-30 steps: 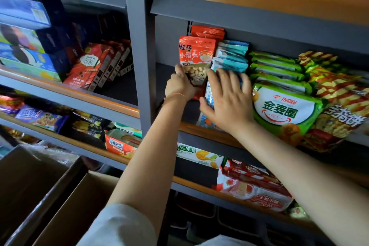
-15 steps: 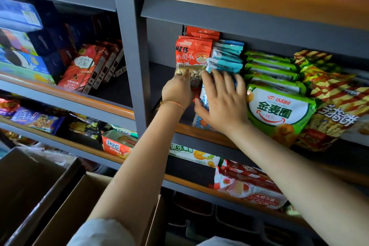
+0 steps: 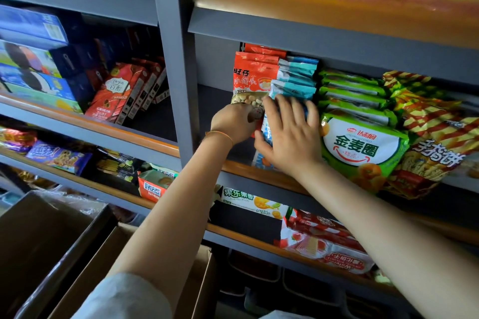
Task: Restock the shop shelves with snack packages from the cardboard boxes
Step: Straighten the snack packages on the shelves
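A red snack bag (image 3: 252,77) with small round biscuits printed on it stands upright on the middle shelf (image 3: 261,176), at the left end of the row. My left hand (image 3: 233,123) grips its lower part, fingers curled round the bottom. Right beside it stand several blue-and-white bags (image 3: 298,77). My right hand (image 3: 290,134) lies flat against the front blue bag, fingers spread and straight. Two cardboard boxes (image 3: 85,261) stand open on the floor at the lower left.
Green bags (image 3: 363,147) and striped yellow-red bags (image 3: 435,147) fill the shelf to the right. A grey upright post (image 3: 176,59) divides the shelving. Red boxes (image 3: 124,93) and blue boxes (image 3: 31,59) sit left of it. Lower shelves hold more packets.
Both hands have stayed on the same two bags, shifting them slightly deeper onto the shelf. The camera has moved a little closer and to the left.
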The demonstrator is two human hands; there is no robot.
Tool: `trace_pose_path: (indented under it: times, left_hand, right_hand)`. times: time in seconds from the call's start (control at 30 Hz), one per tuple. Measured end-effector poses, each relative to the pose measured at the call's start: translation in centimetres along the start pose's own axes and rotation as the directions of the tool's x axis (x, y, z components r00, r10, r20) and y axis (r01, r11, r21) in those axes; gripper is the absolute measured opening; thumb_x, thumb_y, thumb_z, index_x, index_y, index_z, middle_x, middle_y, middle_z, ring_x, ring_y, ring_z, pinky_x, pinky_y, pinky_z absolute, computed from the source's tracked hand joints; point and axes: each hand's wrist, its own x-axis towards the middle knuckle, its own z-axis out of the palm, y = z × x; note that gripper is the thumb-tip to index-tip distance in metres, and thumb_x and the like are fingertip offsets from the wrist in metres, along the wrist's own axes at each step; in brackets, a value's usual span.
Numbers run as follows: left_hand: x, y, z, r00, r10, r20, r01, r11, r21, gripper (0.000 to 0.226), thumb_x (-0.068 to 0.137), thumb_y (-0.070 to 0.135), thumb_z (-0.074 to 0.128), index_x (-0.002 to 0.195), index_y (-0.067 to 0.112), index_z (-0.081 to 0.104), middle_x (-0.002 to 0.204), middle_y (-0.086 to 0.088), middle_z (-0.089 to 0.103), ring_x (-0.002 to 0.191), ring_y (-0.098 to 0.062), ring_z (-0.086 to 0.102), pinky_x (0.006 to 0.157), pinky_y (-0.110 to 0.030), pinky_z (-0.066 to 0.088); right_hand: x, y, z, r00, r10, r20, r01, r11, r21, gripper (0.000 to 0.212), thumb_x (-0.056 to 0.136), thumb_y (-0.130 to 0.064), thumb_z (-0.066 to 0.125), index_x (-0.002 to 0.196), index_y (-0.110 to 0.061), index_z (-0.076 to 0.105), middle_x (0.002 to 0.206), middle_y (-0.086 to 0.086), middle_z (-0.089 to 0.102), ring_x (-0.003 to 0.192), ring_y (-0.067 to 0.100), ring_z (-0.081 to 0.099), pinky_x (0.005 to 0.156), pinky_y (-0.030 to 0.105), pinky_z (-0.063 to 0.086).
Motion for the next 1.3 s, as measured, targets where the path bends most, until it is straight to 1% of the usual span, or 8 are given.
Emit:
trace_pose_path:
  times: [0.1,0.2,0.27,0.4,0.47,0.53,0.7,1.3]
  left_hand:
    - [0.3,-0.3,-0.1,0.996,-0.009,0.086,0.012,0.999,-0.044,0.017,0.093,0.039,0.055,0.089,0.024,0.062,0.094,0.000,0.067,0.087,-0.024,0.065,0.067,-0.029,0.046]
    - [0.0,-1.0,-0.1,0.987,-0.143,-0.070,0.134,0.983,-0.125,0.017,0.091,0.033,0.062,0.097,0.017,0.066,0.102,-0.005,0.067,0.094,-0.026,0.065,0.070,-0.032,0.049]
    - [-0.1,-1.0,0.1,0.944,-0.281,-0.174,0.233,0.939,-0.251,0.032,0.090,0.028,0.064,0.117,0.012,0.059,0.122,-0.012,0.058,0.115,-0.030,0.056,0.089,-0.039,0.048]
    - [1.2,-0.4,0.5,0.886,-0.460,0.066,0.393,0.666,-0.635,0.060,0.092,0.041,0.066,0.138,0.011,0.043,0.138,-0.012,0.051,0.128,-0.029,0.050,0.107,-0.040,0.043]
    - [2.1,-0.4,0.6,0.862,-0.476,0.177,0.440,0.525,-0.728,0.063,0.094,0.048,0.062,0.140,0.010,0.044,0.134,-0.009,0.058,0.120,-0.026,0.059,0.104,-0.040,0.048]
    - [2.8,-0.5,0.7,0.863,-0.461,0.209,0.440,0.480,-0.759,0.061,0.094,0.053,0.060,0.137,0.011,0.049,0.120,-0.004,0.062,0.112,-0.023,0.062,0.101,-0.038,0.050]
    - [4.4,-1.1,0.8,0.880,-0.440,0.178,0.393,0.466,-0.793,0.053,0.082,0.063,0.071,0.110,0.019,0.063,0.110,-0.001,0.072,0.100,-0.020,0.070,0.098,-0.039,0.054]
    - [5.8,-1.2,1.1,0.915,-0.343,0.213,0.364,0.471,-0.803,0.079,0.068,0.064,0.080,0.131,0.024,0.057,0.117,0.005,0.070,0.104,-0.015,0.067,0.102,-0.039,0.052]
  right_hand:
    - [0.0,0.0,-0.1,1.000,-0.007,0.021,0.007,1.000,0.003,0.061,0.088,-0.046,0.051,0.136,-0.008,0.053,0.131,0.017,0.059,0.119,0.037,0.054,0.108,0.052,0.032]
    - [0.0,0.1,-0.1,0.999,-0.009,0.041,0.009,1.000,-0.001,0.062,0.090,-0.047,0.048,0.138,-0.008,0.051,0.133,0.017,0.058,0.119,0.037,0.053,0.108,0.052,0.031]
    - [0.0,0.1,-0.1,0.999,-0.009,0.052,0.009,1.000,-0.003,0.062,0.090,-0.047,0.047,0.138,-0.008,0.050,0.134,0.018,0.057,0.120,0.037,0.053,0.108,0.052,0.031]
    - [-0.1,0.1,0.1,0.999,-0.010,0.050,0.010,1.000,-0.005,0.062,0.090,-0.047,0.049,0.139,-0.008,0.051,0.134,0.018,0.058,0.121,0.037,0.053,0.108,0.052,0.032]
    - [-0.1,0.1,0.1,0.999,-0.011,0.043,0.011,1.000,-0.006,0.062,0.090,-0.047,0.049,0.138,-0.008,0.051,0.133,0.018,0.058,0.121,0.037,0.054,0.108,0.052,0.032]
    - [-0.1,0.1,0.2,0.999,-0.009,0.032,0.009,1.000,-0.006,0.061,0.090,-0.046,0.050,0.138,-0.008,0.052,0.133,0.018,0.059,0.120,0.037,0.054,0.108,0.052,0.032]
    - [0.0,0.1,0.2,1.000,-0.007,-0.011,0.007,1.000,0.010,0.059,0.089,-0.044,0.050,0.135,-0.008,0.053,0.130,0.018,0.059,0.117,0.037,0.055,0.107,0.050,0.032]
    - [-0.1,0.1,0.5,1.000,-0.001,0.014,0.001,1.000,-0.007,0.061,0.091,-0.047,0.048,0.138,-0.009,0.051,0.133,0.018,0.058,0.119,0.037,0.054,0.108,0.051,0.031]
